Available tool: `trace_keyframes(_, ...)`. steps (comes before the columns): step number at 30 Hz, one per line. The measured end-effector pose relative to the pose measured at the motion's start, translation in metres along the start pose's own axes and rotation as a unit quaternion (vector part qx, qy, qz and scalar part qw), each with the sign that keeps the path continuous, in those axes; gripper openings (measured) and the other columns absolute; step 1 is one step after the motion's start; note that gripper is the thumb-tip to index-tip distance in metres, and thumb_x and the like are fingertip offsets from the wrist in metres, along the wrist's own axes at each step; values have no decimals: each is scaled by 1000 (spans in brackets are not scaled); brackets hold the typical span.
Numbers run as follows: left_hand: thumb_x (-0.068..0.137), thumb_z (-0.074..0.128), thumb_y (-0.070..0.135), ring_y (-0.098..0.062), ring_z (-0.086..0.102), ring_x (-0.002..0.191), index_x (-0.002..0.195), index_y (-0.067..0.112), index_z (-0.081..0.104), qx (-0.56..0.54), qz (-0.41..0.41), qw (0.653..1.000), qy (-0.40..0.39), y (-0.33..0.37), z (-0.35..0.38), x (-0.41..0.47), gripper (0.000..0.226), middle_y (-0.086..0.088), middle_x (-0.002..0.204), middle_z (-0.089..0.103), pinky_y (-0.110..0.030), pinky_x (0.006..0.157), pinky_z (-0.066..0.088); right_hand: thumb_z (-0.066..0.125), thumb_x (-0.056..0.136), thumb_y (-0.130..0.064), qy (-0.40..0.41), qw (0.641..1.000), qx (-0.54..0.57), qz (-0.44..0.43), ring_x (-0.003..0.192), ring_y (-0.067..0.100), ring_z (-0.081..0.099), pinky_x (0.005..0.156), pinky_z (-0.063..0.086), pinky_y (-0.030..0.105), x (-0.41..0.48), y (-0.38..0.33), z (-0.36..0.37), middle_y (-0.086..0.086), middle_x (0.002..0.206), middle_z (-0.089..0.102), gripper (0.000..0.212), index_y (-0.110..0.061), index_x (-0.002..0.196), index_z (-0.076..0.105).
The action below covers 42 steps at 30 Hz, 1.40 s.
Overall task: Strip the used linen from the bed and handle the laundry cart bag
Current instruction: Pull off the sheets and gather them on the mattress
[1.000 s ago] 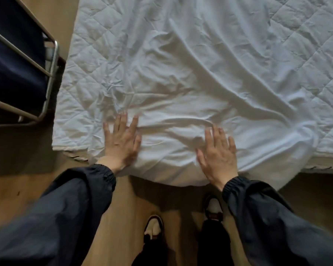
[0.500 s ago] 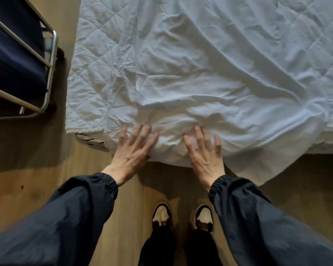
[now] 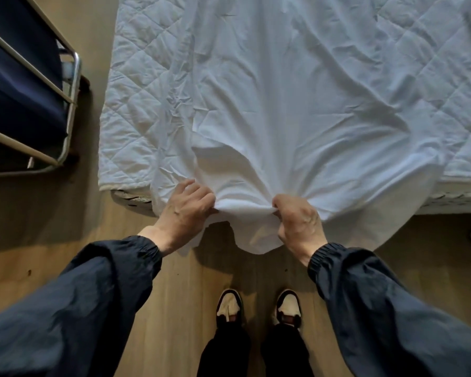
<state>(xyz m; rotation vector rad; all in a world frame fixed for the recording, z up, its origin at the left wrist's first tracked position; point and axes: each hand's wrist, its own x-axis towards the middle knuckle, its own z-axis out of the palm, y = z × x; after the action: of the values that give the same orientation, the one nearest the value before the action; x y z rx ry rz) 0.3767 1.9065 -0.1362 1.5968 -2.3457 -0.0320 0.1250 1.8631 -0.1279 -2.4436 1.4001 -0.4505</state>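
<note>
Now both hands are closed on the white sheet (image 3: 278, 110) at the near edge of the bed (image 3: 136, 110). The left hand (image 3: 185, 210) and the right hand (image 3: 299, 221) each pinch a bunch of the cloth, a short span of it gathered between them and a flap hanging below toward the wooden floor (image 3: 174, 308). Quilted mattress cover shows bare at the left and far right. At the far left stands the laundry cart (image 3: 71, 85), its dark blue bag (image 3: 17, 85) inside the metal frame.

A quilted mattress pad (image 3: 136, 110) covers the bed, with a rumpled white sheet (image 3: 283, 118) over it.
</note>
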Motion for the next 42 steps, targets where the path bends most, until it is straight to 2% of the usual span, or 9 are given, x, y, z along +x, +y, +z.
trace_keyframes(5, 76, 75, 4, -22, 46, 63, 72, 14, 49, -39, -19, 998, -53, 13, -7, -15, 28, -4, 70, 52, -33, 62, 39, 56, 58, 22, -28, 999, -16, 31, 50, 20, 40, 47, 25, 26, -11, -9, 2, 0, 57, 43, 36, -12, 68, 46)
trace_keyframes(12, 69, 72, -6, -18, 41, 57, 71, 14, 46, -70, -26, 993, -93, 46, -4, -28, 33, -2, 66, 48, -25, 56, 25, 63, 47, 22, -68, 996, -54, 22, 49, 23, 43, 43, 34, 30, -41, -2, -4, 2, 55, 46, 42, -11, 66, 46)
trace_keyframes(17, 69, 69, 0, -17, 42, 54, 70, 16, 47, -64, 24, 992, -110, 76, -2, -39, 27, 0, 64, 49, -26, 51, 30, 70, 34, 18, -135, 984, -110, -25, 43, 24, 44, 42, 29, 27, -70, 8, -15, 3, 51, 46, 44, -10, 62, 49)
trace_keyframes(21, 77, 73, 17, -17, 51, 62, 74, 18, 53, 1, 59, 986, -155, 67, 1, -33, 20, 1, 71, 55, -30, 63, 42, 76, 41, 10, -190, 974, -125, -28, 47, 20, 42, 45, 27, 27, -64, 7, -22, 2, 56, 47, 40, -11, 65, 53)
trace_keyframes(23, 87, 63, 28, -22, 57, 79, 85, 18, 60, 24, 11, 986, -165, 57, -3, -24, 11, 0, 86, 60, -36, 78, 43, 71, 62, 0, -201, 971, -126, -12, 58, 19, 45, 52, 31, 27, -58, -2, -22, 2, 70, 52, 24, -12, 80, 60)
trace_keyframes(26, 92, 54, 32, -32, 51, 111, 113, 15, 60, 29, -151, 978, -141, 36, -15, -5, 28, -10, 121, 56, -43, 96, 36, 51, 86, -13, -192, 978, -85, 13, 86, 25, 53, 75, 46, 33, -37, -24, -21, 7, 103, 55, 26, -14, 112, 57)
trace_keyframes(30, 95, 48, 38, -40, 35, 128, 136, 10, 41, -30, -387, 910, -144, -1, -32, 23, 49, -21, 141, 35, -47, 106, 30, 46, 95, -27, -181, 981, -63, 40, 103, 27, 52, 89, 46, 38, 3, -59, -13, 8, 118, 50, 31, -13, 122, 50)
trace_keyframes(37, 91, 57, 39, -41, 38, 125, 131, 3, 36, -78, -551, 824, -108, -53, -27, 43, 58, -22, 134, 39, -48, 104, 31, 50, 94, -43, -205, 965, -30, 160, 114, 32, 51, 90, 45, 38, 63, -89, 19, 13, 129, 42, 50, -9, 130, 41)
trace_keyframes(42, 94, 54, 28, -34, 58, 92, 97, 6, 55, -229, -509, 825, -90, -82, -32, 39, 22, -9, 91, 59, -36, 73, 44, 44, 93, -56, -206, 955, -18, 211, 107, 31, 55, 87, 46, 41, 86, -107, 29, 12, 119, 51, 59, -11, 130, 39)
